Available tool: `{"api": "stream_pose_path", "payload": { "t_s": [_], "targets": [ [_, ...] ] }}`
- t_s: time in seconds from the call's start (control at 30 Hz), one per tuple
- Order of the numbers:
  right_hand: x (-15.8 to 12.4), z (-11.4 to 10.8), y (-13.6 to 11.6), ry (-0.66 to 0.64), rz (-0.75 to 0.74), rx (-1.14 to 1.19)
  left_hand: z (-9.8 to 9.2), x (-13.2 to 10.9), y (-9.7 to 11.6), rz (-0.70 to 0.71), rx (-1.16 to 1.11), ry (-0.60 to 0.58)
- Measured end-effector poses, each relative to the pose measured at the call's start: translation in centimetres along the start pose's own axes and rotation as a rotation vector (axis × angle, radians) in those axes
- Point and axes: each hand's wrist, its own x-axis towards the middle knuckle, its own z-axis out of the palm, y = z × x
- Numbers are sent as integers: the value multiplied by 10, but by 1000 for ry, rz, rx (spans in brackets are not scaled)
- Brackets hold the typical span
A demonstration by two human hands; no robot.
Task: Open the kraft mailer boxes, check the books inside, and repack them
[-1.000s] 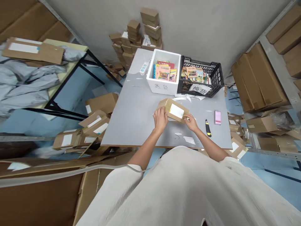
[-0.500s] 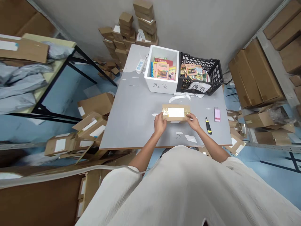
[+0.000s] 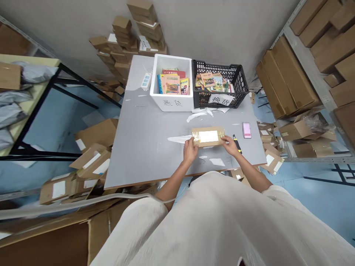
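Between my two hands is a small brown cardboard box point(image 3: 208, 136) with a white label and shiny tape on its upper face. My left hand point(image 3: 190, 150) grips its left end, thumb on top. At the box's right end, my right hand point(image 3: 229, 144) pinches the near corner. A yellow and black utility knife point(image 3: 237, 143) lies just right of my right hand, partly hidden by it. Paper scraps point(image 3: 217, 162) lie on the grey table point(image 3: 144, 147) near the box. Farther right rests a phone point(image 3: 246, 130) with a lit pink screen.
Behind the box stand a white foam bin point(image 3: 171, 103) and a black plastic crate point(image 3: 221, 100), both holding booklets. A power strip point(image 3: 146, 81) lies left of the bin. Cardboard boxes point(image 3: 94, 162) crowd the floor at left. Shelving point(image 3: 313, 70) with cartons stands at right.
The camera view has turned to the right, so the table and bins appear farther left. Both hands keep hold of the cardboard box, and a long white paper strip beside it shows more.
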Motion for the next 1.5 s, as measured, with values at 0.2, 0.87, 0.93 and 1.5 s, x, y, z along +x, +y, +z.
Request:
{"api": "stream_pose_path", "payload": {
  "t_s": [0.2,0.87,0.93,1.5],
  "targets": [
    [9,-33,38,67,56,-8,7,-13,18,100,151,30],
    [14,-66,102,-154,479,-739,28,-18,30,217,502,-159],
    [14,-65,102,-149,467,-750,29,-20,29,213,512,-158],
    [33,-98,24,43,355,142,28,-27,25,258,329,-114]
  ]
}}
